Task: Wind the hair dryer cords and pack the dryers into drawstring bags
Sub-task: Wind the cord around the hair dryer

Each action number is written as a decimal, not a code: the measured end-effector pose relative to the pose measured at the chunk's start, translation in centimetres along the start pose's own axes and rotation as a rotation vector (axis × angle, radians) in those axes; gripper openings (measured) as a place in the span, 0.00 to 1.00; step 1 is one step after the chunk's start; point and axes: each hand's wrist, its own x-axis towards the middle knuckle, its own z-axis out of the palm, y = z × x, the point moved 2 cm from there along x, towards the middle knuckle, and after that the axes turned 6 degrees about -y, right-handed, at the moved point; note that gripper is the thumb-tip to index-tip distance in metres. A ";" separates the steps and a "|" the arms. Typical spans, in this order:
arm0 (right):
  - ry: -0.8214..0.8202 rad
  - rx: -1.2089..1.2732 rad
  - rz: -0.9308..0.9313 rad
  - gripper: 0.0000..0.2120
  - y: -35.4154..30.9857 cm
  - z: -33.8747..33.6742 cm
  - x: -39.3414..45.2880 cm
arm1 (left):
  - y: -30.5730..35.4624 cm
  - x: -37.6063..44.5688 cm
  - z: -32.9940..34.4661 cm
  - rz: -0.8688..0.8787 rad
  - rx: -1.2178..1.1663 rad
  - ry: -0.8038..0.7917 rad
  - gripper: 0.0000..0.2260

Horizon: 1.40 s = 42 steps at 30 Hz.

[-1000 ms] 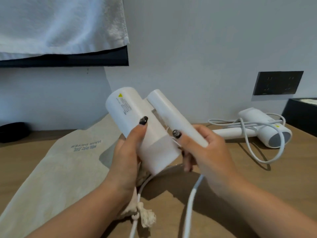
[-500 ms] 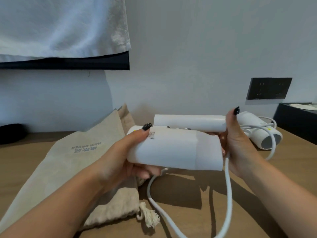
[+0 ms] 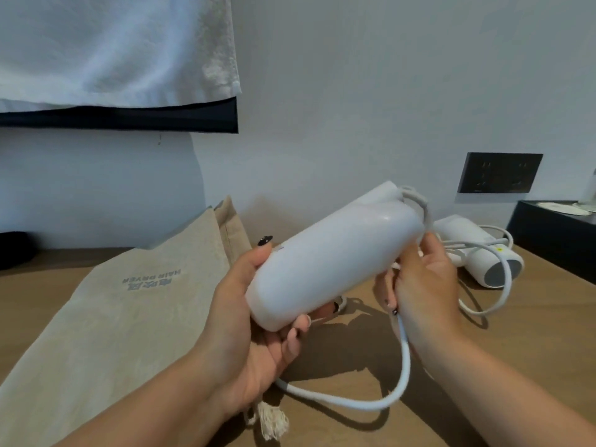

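A white folded hair dryer [image 3: 332,259] is held above the wooden table, tilted with its far end up to the right. My left hand [image 3: 254,321] grips its lower end. My right hand [image 3: 422,285] is closed on the white cord [image 3: 403,359], which runs over the dryer's upper end, down through my fingers and loops low over the table. A beige drawstring bag [image 3: 106,317] printed "HAIR DRYER" lies flat at the left, its tasselled string [image 3: 272,421] near my left wrist. A second white dryer [image 3: 477,253] lies at the right with its cord loose around it.
A white towel [image 3: 113,50] hangs over a dark rail on the wall at upper left. A black wall socket [image 3: 500,172] sits on the wall at right, above a black box [image 3: 554,233]. A dark object [image 3: 13,250] lies at the far left edge.
The dryer has tilted from level to far end up. My right hand has dropped from the dryer's end to below it, taking the cord over that end.
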 end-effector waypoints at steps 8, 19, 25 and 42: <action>-0.358 -0.836 0.337 0.18 3.1 2.8 -0.6 | 0.6 -0.6 0.6 0.083 -0.101 -0.041 0.26; -0.697 -0.766 0.332 0.15 1.5 4.1 -2.3 | 0.2 0.9 -0.3 0.359 0.283 0.040 0.32; -0.773 -0.022 0.446 0.24 0.7 3.0 -2.1 | 1.4 0.1 -0.7 0.681 0.872 0.044 0.31; -0.659 0.469 0.597 0.48 1.1 2.9 -2.1 | 4.7 1.4 -2.9 1.357 1.927 -0.144 0.32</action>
